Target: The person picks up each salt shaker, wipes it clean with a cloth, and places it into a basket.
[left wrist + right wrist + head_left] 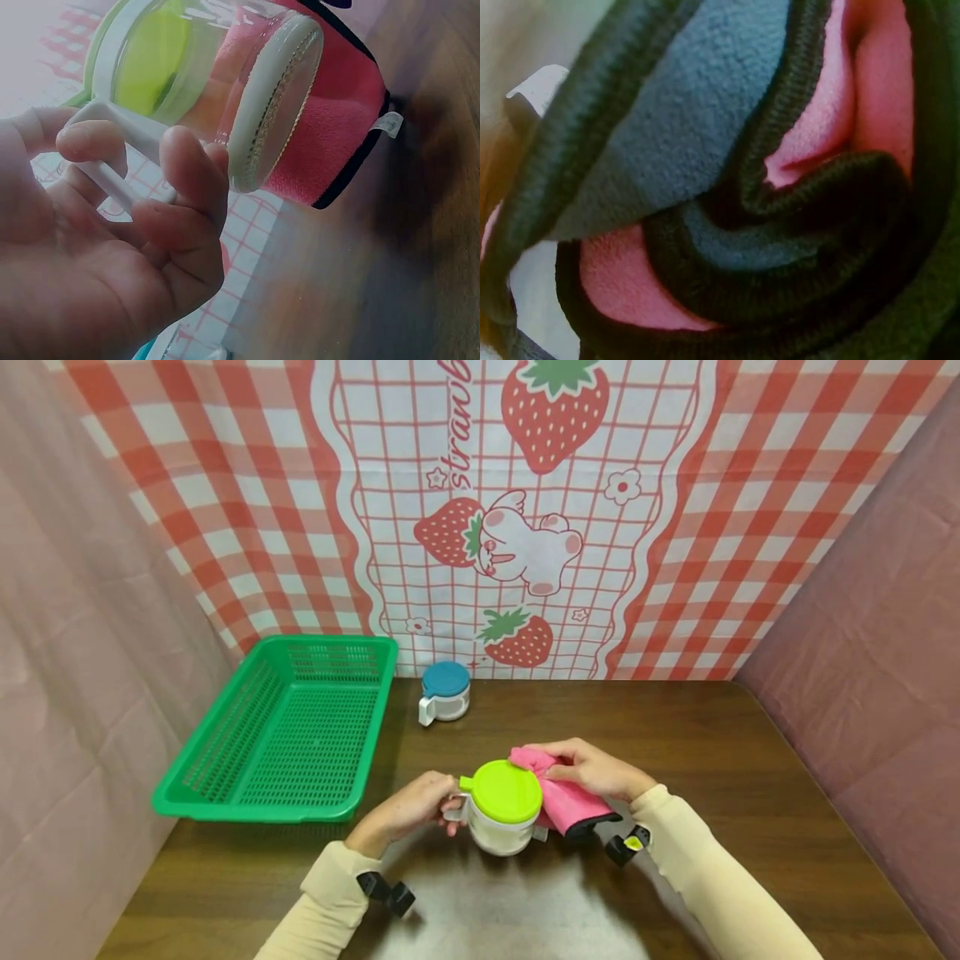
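Note:
My left hand (411, 814) grips the white handle (124, 161) of a clear seasoning jar (504, 837) with a lime-green lid (507, 792). In the left wrist view the jar's white base ring (274, 105) shows, raised off the table. My right hand (588, 768) holds a pink cloth (570, 802) with dark edging against the jar's right side. Folds of the cloth (705, 105) fill the right wrist view, showing a grey-blue reverse side and hiding the fingers there.
A green perforated basket (363, 735) stands at the left of the wooden table (675, 727). Near the back edge sits a second jar (452, 706) with a blue lid, its handle toward the front left. A strawberry-print curtain (630, 568) hangs behind the table.

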`<state>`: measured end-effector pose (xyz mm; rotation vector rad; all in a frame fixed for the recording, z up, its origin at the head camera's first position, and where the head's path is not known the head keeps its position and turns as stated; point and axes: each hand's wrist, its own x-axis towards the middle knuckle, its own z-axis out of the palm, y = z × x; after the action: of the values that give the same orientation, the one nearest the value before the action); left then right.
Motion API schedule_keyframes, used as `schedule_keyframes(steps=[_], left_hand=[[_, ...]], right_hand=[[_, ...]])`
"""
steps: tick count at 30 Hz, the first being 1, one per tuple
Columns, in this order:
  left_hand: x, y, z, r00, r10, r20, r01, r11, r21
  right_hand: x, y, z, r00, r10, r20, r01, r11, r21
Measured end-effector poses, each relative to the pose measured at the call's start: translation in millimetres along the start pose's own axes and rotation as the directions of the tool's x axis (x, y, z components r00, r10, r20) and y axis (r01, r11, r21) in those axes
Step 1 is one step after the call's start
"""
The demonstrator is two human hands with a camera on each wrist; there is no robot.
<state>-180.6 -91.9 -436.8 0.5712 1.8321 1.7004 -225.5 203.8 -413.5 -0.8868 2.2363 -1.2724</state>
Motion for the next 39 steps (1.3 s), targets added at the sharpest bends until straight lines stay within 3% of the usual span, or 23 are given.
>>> schedule_keyframes(steps=[6,18,28,34,39], left_hand=[[-0.9,1.2,2.9,0.998,-0.005,0.059,0.004,1.000,0.018],[-1.5,3.8,8.0,0.995,-0.011,0.095,0.007,0.999,0.044],[-0.6,2.9,9.0,0.997,-0.018,0.076,0.015,0.999,0.037],[-0.5,3.2,9.1,0.998,-0.015,0.062,0.013,1.000,0.027],[-0.2,2.4,8.1,0.998,-0.017,0.054,0.016,1.000,0.013]], right_hand=[[-0.3,-1,0,0.996,-0.023,0.082,0.019,0.999,0.043],[4.5,-6,5,0.993,0.003,0.121,-0.012,0.997,0.071],[2.2,0,6,0.994,-0.017,0.112,0.008,0.997,0.078],[-3.0,1,5,0.997,0.016,0.082,-0.023,0.996,0.082],[-6.8,3,6,0.999,0.001,0.050,-0.005,0.997,0.079]])
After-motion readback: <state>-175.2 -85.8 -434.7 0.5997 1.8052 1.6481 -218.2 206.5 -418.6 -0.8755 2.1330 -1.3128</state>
